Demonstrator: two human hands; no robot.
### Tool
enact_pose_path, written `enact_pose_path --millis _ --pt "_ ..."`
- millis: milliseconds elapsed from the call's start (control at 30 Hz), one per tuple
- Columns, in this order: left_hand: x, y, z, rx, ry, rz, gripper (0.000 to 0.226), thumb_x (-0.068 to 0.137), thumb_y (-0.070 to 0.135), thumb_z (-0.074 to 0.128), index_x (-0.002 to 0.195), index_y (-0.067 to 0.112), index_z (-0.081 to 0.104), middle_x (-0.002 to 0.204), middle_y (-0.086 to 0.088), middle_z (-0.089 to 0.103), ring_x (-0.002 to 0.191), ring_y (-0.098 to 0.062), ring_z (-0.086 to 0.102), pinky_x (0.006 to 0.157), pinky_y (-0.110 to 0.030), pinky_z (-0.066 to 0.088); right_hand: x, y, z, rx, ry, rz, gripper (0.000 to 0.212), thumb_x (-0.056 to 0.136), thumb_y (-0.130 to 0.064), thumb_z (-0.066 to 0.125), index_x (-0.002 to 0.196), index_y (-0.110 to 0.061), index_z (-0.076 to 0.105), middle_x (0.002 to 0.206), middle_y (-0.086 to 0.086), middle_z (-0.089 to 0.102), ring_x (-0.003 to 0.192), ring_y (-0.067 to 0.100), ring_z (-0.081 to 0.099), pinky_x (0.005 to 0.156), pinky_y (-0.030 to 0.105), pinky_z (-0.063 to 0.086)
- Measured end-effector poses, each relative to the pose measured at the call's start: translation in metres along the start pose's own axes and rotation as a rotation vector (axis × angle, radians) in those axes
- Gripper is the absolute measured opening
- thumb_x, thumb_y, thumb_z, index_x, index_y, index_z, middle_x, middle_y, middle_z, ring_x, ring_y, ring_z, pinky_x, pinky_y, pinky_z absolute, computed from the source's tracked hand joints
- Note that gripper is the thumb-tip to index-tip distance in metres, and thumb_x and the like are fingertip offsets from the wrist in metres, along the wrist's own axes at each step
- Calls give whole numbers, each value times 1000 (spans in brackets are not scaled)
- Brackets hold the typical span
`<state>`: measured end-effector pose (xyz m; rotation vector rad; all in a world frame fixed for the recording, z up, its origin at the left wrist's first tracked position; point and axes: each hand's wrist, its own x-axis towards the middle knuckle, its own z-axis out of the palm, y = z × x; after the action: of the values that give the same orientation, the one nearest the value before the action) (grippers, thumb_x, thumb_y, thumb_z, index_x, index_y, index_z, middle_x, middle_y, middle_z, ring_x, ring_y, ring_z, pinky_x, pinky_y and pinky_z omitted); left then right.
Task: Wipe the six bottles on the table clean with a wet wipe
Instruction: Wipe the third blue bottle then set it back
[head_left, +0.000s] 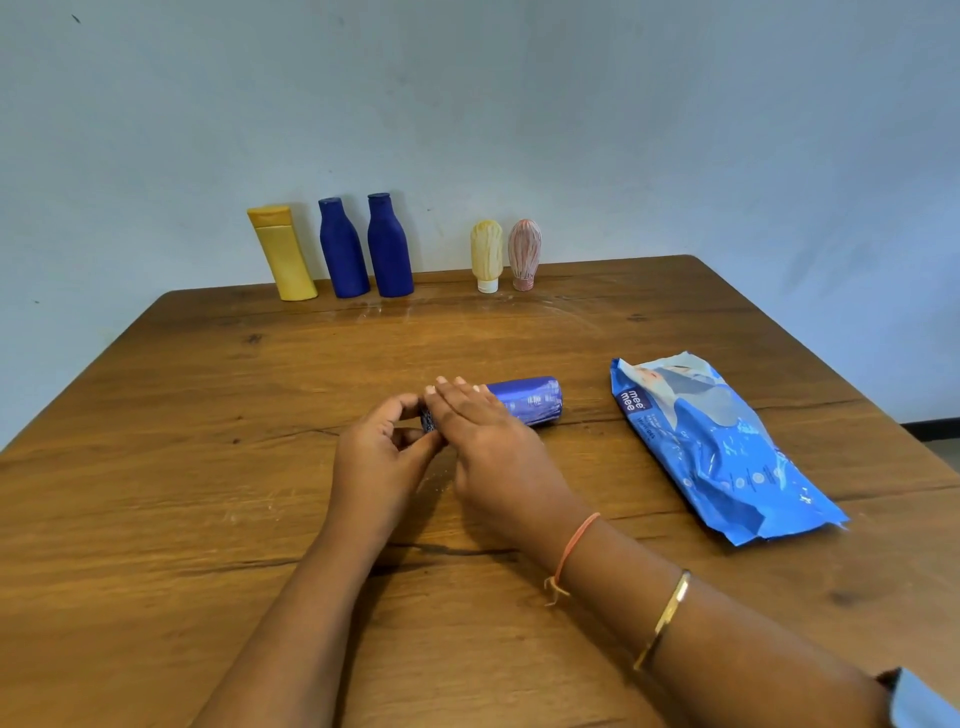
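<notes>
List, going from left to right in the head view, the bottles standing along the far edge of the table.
yellow bottle → left blue bottle → right blue bottle → cream squeeze bottle → pink squeeze bottle

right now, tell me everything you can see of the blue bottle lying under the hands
The blue bottle lies on its side near the middle of the wooden table, left of the wipes pack. It looks like shiny blue plastic with faint pale print, its flat end pointing right. The right hand lies flat across it, fingers straight; the left hand curls around its left end, hiding most of that end.
</notes>
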<state>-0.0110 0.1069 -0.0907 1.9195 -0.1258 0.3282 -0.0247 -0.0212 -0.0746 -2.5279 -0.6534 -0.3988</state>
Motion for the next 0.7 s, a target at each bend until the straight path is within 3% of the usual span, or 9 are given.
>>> enact_pose_path --millis 133,200,300,400,600,700 --pt "0 3 1 -54 -14 -36 36 73 7 76 93 33 61 88 7 70 69 -11 66 67 -19 54 -7 17 -7 -56 -20 15 60 90 -1 41 146 -13 22 154 4 21 143 13 13 109 18 -4" --pt "0 4 1 -71 -8 -65 33 72 9 77 95 28 63 83 7 69 64 -6 64 65 -15 53 -9 36 -15 -41 -6 135 59 91 -1 39 146 -16 23 154 -1 22 142 8 14 110 17 1" --pt "1 5 1 -102 -19 -77 32 73 10 76 99 23 64 77 9 70 61 -4 65 69 -22 56 -7 64 -27 21 8 341 58 90 3 39 143 -15 30 151 0 30 139 9 23 114 20 11" --pt "1 5 1 -90 -21 -68 32 73 11 76 96 29 63 74 10 70 62 -5 66 70 -25 57 -4 68 -31 50 1 403 57 89 4 40 143 -13 32 150 2 32 139 12 26 115 27 18" --pt "1 4 1 -87 -11 -81 34 73 8 76 92 33 62 80 8 70 66 -7 67 67 -22 56 -3 17 -15 25 -35 122 60 90 2 39 146 -14 23 154 0 21 142 8 11 115 22 0" --pt "1 2 -1 -52 -19 -62 35 76 4 73 89 34 62 75 16 70 69 -15 66 69 -30 55 -3 1 -13 8 -99 9 62 90 1 41 146 -14 20 155 1 18 143 10 8 109 15 -7"
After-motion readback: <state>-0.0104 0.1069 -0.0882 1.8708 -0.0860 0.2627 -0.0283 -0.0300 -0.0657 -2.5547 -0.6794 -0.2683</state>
